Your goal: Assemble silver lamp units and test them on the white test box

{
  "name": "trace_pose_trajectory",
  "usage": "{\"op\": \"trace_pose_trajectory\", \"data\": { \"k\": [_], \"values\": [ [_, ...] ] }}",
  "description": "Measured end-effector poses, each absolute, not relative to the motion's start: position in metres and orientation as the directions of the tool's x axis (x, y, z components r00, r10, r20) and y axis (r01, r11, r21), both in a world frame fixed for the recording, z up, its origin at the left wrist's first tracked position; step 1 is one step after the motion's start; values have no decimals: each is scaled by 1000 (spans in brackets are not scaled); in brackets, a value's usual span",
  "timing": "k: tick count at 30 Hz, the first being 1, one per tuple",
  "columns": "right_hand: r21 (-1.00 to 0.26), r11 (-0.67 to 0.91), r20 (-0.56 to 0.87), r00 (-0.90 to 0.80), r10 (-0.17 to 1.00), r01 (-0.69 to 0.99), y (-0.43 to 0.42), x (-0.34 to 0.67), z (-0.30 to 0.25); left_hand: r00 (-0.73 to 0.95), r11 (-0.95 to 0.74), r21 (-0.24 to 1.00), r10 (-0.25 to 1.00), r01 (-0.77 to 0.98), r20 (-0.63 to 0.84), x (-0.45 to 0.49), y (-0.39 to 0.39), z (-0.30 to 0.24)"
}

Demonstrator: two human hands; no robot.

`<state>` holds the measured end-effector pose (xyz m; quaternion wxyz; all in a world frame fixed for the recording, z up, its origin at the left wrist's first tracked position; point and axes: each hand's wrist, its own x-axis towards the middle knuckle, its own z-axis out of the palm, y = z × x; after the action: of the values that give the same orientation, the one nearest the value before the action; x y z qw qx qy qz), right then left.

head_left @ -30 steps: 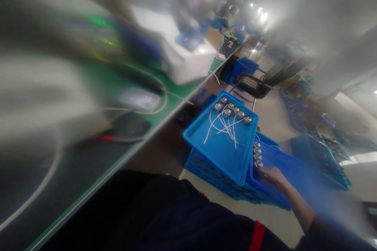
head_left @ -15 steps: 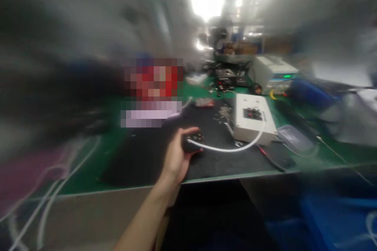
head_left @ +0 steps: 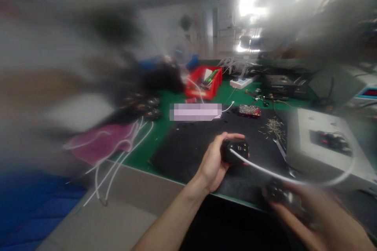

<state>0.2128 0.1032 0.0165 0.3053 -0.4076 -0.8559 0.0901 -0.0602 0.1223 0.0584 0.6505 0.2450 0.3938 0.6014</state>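
Left hand (head_left: pixel 212 161), fingers curled around a black block (head_left: pixel 239 149) with a white cable (head_left: pixel 265 169), over the dark mat (head_left: pixel 188 151); right hand (head_left: pixel 316 204), blurred, gripping a dark, shiny object (head_left: pixel 276 191) near the mat's front edge.

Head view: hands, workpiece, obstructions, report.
Left hand gripping black block. Right hand holding dark shiny part, blurred. Possible snag: white cable from black block toward white box.

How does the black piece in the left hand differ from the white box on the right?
The black piece is black all round where visible; the white box is mostly pale. The black piece is much smaller. The left hand grips it, while the white box sits unheld.
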Motion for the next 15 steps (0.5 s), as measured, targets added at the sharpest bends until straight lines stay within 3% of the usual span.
{"op": "trace_pose_trajectory", "data": {
  "k": [2,4,11,15],
  "values": [
    [-318,668,477,-495,726,673,114,189,31,-54,134,801,978,-584,-203,-56,121,60],
    [-315,593,434,-443,784,741,120,172,38,-82,113,806,977,-581,-196,-53,120,62],
    [-672,408,166,-411,896,618,119,168,32,-186,81,862,962,-501,-199,-49,118,54],
    [-828,248,120,-272,955,503,113,172,26,-255,32,933,958,-359,-132,-42,117,46]
  ]
}}
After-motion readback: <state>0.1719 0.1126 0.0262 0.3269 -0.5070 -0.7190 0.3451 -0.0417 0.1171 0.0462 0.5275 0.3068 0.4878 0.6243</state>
